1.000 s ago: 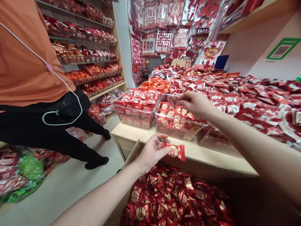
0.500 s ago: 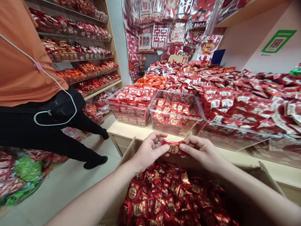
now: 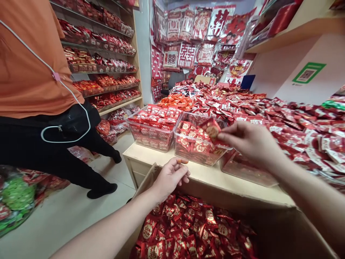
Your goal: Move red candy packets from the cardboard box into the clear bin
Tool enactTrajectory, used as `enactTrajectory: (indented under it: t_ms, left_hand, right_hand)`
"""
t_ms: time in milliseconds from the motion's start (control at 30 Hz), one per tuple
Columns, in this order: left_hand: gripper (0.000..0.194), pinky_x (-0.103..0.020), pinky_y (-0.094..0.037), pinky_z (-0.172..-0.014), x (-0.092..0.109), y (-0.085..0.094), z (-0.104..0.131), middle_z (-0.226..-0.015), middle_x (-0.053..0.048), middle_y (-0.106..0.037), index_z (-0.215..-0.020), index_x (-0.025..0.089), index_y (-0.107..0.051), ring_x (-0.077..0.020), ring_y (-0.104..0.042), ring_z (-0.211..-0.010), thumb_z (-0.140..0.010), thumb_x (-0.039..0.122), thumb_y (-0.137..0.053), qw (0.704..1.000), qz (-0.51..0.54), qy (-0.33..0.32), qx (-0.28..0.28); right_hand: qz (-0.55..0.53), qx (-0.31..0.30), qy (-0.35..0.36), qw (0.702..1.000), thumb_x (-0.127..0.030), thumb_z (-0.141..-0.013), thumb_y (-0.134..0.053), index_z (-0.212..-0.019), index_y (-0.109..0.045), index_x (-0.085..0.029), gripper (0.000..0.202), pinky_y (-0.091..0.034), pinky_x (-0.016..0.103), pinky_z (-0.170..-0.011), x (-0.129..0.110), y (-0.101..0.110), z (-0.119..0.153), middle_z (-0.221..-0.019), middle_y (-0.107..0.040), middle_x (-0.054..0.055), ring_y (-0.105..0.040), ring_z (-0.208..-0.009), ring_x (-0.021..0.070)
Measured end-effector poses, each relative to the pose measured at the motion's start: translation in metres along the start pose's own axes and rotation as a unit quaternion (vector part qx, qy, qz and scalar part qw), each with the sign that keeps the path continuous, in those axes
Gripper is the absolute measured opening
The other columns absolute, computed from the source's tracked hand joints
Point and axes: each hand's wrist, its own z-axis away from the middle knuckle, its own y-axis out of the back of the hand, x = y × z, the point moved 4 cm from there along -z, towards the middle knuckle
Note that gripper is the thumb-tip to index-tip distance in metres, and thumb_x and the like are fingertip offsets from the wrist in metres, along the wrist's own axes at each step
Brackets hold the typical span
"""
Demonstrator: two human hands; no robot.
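My right hand point(image 3: 253, 144) pinches a red wrapped candy point(image 3: 211, 129) with a gold emblem, holding it over the right part of a clear plastic bin point(image 3: 199, 153). Inside that bin, similar candies point(image 3: 188, 135) stand in rows. Over the near-left side of a cardboard box point(image 3: 269, 203) hovers my left hand point(image 3: 172, 177), its fingers loosely bent and apart with nothing in them. Many loose red and gold candies point(image 3: 185, 230) lie in a heap in the box below.
A second clear bin point(image 3: 151, 138) of red packets stands to the left on the pale counter point(image 3: 140, 153). Heaped packets point(image 3: 269, 111) cover the display behind. A person in an orange shirt point(image 3: 32, 64) stands at left, before stocked shelves point(image 3: 107, 70).
Both hands held the candy between them over the box. My left hand has let go and stays low, while my right hand has carried the candy forward and up to the clear bin.
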Motion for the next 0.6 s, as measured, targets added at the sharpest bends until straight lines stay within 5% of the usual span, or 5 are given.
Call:
enactTrajectory:
  t_ms: [100, 233, 433, 600]
  left_hand:
    - [0.022, -0.019, -0.036, -0.050, -0.006, 0.000, 0.000, -0.068, 0.001, -0.053, -0.092, 0.016, -0.047, -0.0071, -0.052, -0.054, -0.074, 0.028, -0.052, 0.998, -0.051, 0.010, -0.020]
    - [0.019, -0.022, -0.039, -0.056, -0.011, -0.002, 0.003, -0.068, 0.000, -0.053, -0.087, 0.014, -0.048, -0.0071, -0.051, -0.054, -0.074, 0.027, -0.051, 0.995, -0.084, 0.026, -0.048]
    - [0.015, -0.021, -0.037, -0.053, -0.014, -0.005, 0.004, -0.065, 0.001, -0.051, -0.085, 0.015, -0.049, -0.0074, -0.048, -0.053, -0.072, 0.023, -0.049, 0.992, -0.095, 0.042, -0.077]
    - [0.013, -0.021, -0.036, -0.054, -0.013, -0.006, 0.004, -0.066, 0.000, -0.053, -0.082, 0.015, -0.051, -0.0084, -0.046, -0.056, -0.072, 0.022, -0.048, 0.982, -0.152, 0.040, -0.102]
  right_hand:
    - [0.153, -0.069, -0.055, 0.984, -0.032, -0.063, -0.061, -0.059, -0.060, -0.015, 0.017, -0.038, 0.024, -0.046, 0.006, -0.001, -0.057, -0.057, -0.061, 0.005, -0.054, -0.052, 0.0140]
    - [0.309, -0.175, -0.094, 0.930, -0.024, -0.061, -0.061, -0.054, -0.062, -0.011, 0.015, -0.039, 0.027, -0.047, 0.017, -0.032, -0.097, -0.058, -0.061, 0.011, -0.056, -0.058, 0.0192]
    - [0.363, -0.292, -0.080, 0.881, -0.007, -0.057, -0.057, -0.046, -0.061, -0.010, 0.012, -0.042, 0.031, -0.051, 0.018, -0.069, -0.099, -0.051, -0.059, 0.012, -0.058, -0.059, 0.0222]
    - [0.293, -0.286, -0.038, 0.912, -0.006, -0.053, -0.061, -0.050, -0.062, -0.013, 0.008, -0.044, 0.032, -0.053, 0.027, -0.087, -0.098, -0.051, -0.059, 0.009, -0.059, -0.062, 0.0240]
